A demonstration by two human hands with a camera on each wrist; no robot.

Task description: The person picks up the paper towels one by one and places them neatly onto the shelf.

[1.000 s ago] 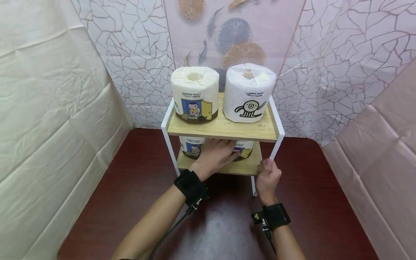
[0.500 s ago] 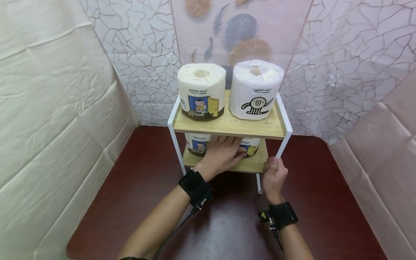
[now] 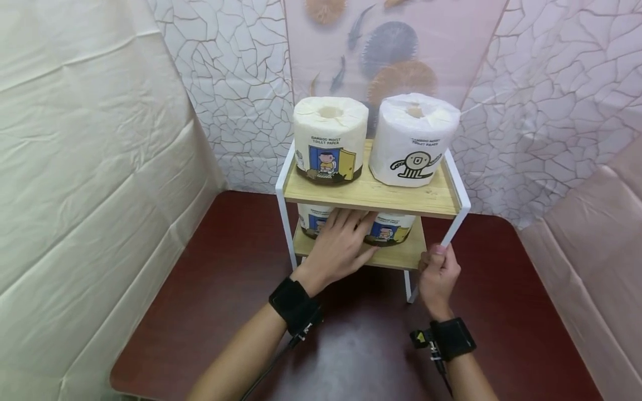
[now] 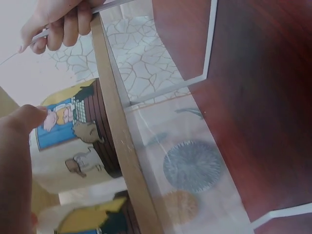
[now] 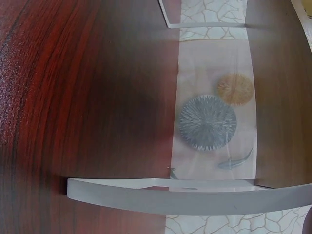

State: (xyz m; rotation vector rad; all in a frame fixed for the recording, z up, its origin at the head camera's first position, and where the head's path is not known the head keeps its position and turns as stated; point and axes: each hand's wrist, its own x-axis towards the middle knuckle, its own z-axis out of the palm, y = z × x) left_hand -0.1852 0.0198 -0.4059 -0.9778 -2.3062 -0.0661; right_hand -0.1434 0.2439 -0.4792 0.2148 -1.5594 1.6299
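A two-tier shelf with wooden boards (image 3: 351, 194) and white metal legs stands on the dark red table. On its lower board (image 3: 396, 257) are two wrapped toilet paper rolls, a left one (image 3: 310, 214) and a right one (image 3: 392, 231). My left hand (image 3: 337, 245) reaches between them with fingers extended, its fingertips partly under the upper board. In the left wrist view, the thumb lies by the printed front of one roll (image 4: 68, 151). My right hand (image 3: 438, 275) grips the shelf's right front leg (image 3: 455, 227), fingers curled round it.
On the upper board stand a cream toilet paper roll (image 3: 330, 139) and a white one (image 3: 415, 139), upright and apart. Patterned cloth (image 3: 236, 78) hangs behind the shelf, with pale fabric walls (image 3: 100, 167) at the sides. Cables trail from both wristbands (image 3: 296, 305).
The head view has shifted, so the shelf appears farther right. My left hand has moved leftward across the lower rolls, uncovering more of the right one. My right hand keeps its grip on the leg.
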